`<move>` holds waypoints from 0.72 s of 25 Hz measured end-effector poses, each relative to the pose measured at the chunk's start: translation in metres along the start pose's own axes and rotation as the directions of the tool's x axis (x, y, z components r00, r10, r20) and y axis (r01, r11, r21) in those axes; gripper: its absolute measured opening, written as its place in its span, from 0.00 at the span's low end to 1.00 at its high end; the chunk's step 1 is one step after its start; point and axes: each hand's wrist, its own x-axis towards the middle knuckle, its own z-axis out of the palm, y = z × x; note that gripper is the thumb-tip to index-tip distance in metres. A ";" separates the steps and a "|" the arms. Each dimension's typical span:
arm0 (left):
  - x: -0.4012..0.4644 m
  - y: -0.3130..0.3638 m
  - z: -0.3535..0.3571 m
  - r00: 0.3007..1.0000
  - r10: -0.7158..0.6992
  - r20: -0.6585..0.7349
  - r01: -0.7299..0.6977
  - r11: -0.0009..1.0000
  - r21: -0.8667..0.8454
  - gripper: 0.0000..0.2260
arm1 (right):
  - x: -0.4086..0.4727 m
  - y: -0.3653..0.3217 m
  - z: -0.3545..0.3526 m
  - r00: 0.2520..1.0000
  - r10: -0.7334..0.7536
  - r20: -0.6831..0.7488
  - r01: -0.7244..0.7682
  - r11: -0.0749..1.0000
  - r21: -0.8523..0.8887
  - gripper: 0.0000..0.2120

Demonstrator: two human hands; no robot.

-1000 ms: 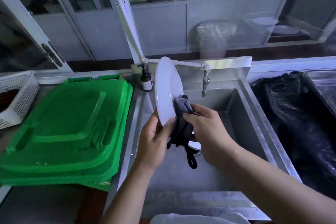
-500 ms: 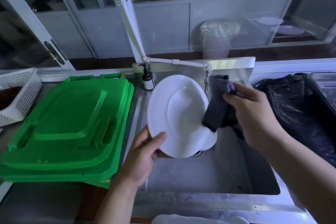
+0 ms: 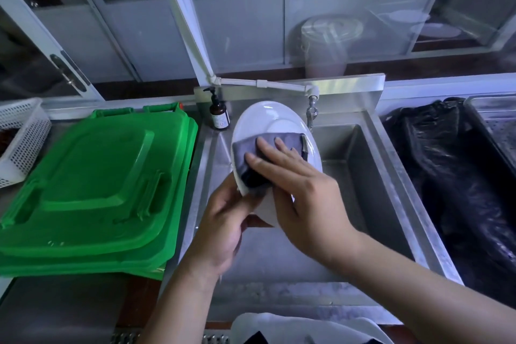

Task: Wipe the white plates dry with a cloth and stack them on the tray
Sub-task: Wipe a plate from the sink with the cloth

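White plate being wiped over a steel sink

Plate [image 3: 275,123] is tilted above the sink [image 3: 363,176], right of stacked green lids [image 3: 92,184]. Left hand [image 3: 223,229] grips its lower rim. Right hand [image 3: 304,193], fingers flat, presses a grey cloth [image 3: 268,142] onto its face.
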 end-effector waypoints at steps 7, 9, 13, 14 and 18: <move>-0.006 -0.007 -0.008 0.990 -0.101 0.103 0.132 0.921 -0.366 0.21 | -0.029 0.012 0.005 0.986 -0.156 0.062 0.162 0.981 -0.107 0.20; -0.005 -0.011 -0.008 0.978 -0.209 -0.009 0.194 0.919 -0.344 0.23 | -0.037 0.016 0.005 0.965 -0.227 0.128 0.245 0.960 -0.139 0.23; -0.002 -0.020 -0.013 0.966 -0.243 -0.086 0.203 0.922 -0.329 0.24 | -0.049 0.041 -0.013 0.900 -0.324 0.290 0.367 0.924 -0.108 0.25; -0.002 -0.021 -0.015 0.965 -0.248 -0.088 0.207 0.921 -0.329 0.24 | -0.053 0.051 -0.021 0.881 -0.340 0.329 0.389 0.916 -0.094 0.24; 0.001 -0.023 -0.026 0.933 -0.343 -0.107 0.283 0.885 -0.370 0.18 | -0.076 0.093 -0.049 0.897 -0.234 0.375 0.278 0.958 -0.066 0.19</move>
